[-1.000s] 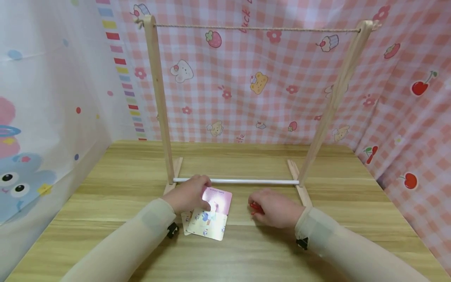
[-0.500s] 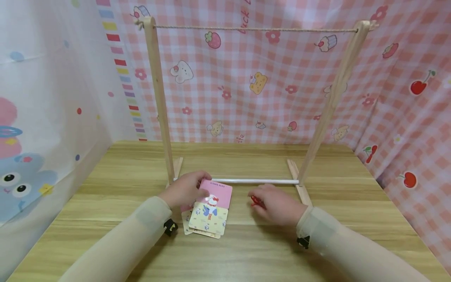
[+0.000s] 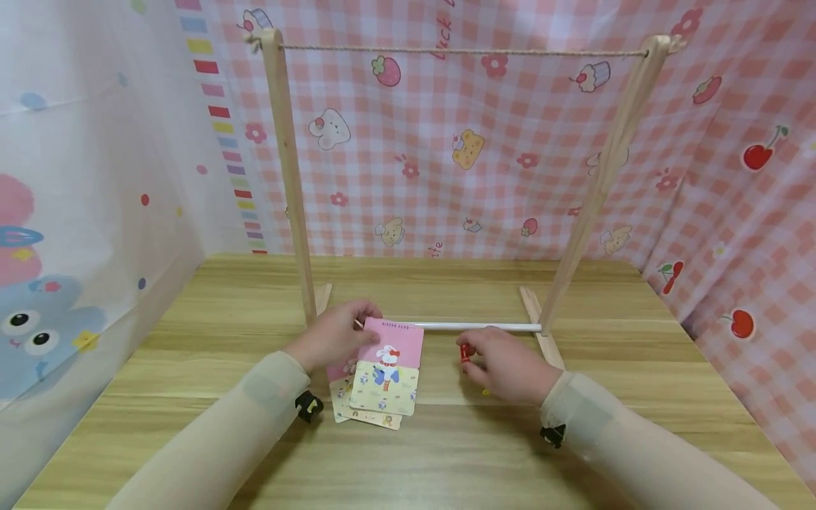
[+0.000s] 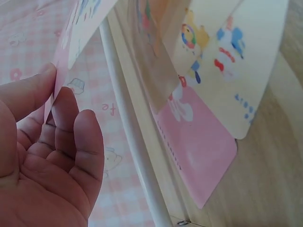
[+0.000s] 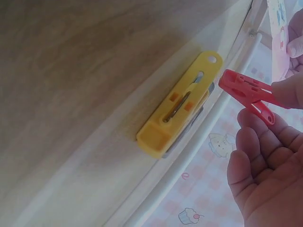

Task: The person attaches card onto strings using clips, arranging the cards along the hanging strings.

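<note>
My left hand [image 3: 336,336] pinches a pink-and-yellow card [image 3: 397,389] with a rabbit picture, by its upper left edge. In the left wrist view the card [image 4: 60,71] is raised off the table, between thumb and fingers. More cards [image 3: 376,419] lie overlapped on the table beneath it, partly hidden. My right hand [image 3: 513,368] pinches a red clothespin [image 3: 465,353]. As the right wrist view shows, thumb and fingers are on the handles of the red clothespin [image 5: 246,90]. A yellow clothespin [image 5: 182,104] lies on the table close by, mostly covered by the hand in the head view.
A wooden frame stands behind the hands, with a left post [image 3: 288,163] and a right post [image 3: 602,180]. Twine [image 3: 446,49] spans their tops. A white rod [image 3: 484,327] joins the feet near the table [image 3: 446,453]. Patterned cloth [image 3: 408,170] hangs behind.
The left hand has lifted the rabbit card off the other cards and brought it slightly up and right. The right hand has risen slightly with the red clothespin, exposing a bit of the yellow one.
</note>
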Available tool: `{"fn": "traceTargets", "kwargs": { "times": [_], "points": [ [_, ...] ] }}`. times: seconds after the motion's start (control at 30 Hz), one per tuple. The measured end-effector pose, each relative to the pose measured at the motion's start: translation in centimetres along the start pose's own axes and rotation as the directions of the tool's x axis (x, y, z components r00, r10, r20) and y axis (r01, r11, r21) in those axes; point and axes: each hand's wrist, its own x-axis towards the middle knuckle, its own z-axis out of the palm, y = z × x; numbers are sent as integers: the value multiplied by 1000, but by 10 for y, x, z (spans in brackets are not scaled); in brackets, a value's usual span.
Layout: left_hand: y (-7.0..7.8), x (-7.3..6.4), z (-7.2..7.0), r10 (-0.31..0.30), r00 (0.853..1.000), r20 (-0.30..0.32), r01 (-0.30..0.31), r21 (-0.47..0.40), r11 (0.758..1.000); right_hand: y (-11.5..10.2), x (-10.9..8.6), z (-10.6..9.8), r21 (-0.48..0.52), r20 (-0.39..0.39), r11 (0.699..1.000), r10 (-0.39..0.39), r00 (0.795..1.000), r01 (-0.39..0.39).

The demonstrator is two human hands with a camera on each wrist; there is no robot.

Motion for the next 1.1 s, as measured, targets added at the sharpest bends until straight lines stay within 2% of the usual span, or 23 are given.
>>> {"fn": "traceTargets", "kwargs": {
  "times": [0.2, 0.43, 0.6, 0.77, 1.1],
  "points": [
    [1, -1, -2, 31, 1000, -5, -31, -26, 999, 0, 0, -3, 28, -42, 1000, 7, 999, -6],
    [5, -2, -5, 16, 1000, -24, -18, -79, 997, -3, -1, -9, 121, -40, 988, 99, 994, -93],
    [8, -2, -6, 43, 998, -50, -47, -80, 996, -4, 0, -14, 183, -54, 973, 157, 986, -144],
    [9, -4, -8, 78, 994, -79, -83, -51, 995, -3, 3, -15, 184, -121, 975, 150, 981, -127],
    [15, -5, -13, 105, 988, -113, -112, -60, 992, -3, 3, -25, 158, -262, 985, 102, 960, -62]
  ]
}}
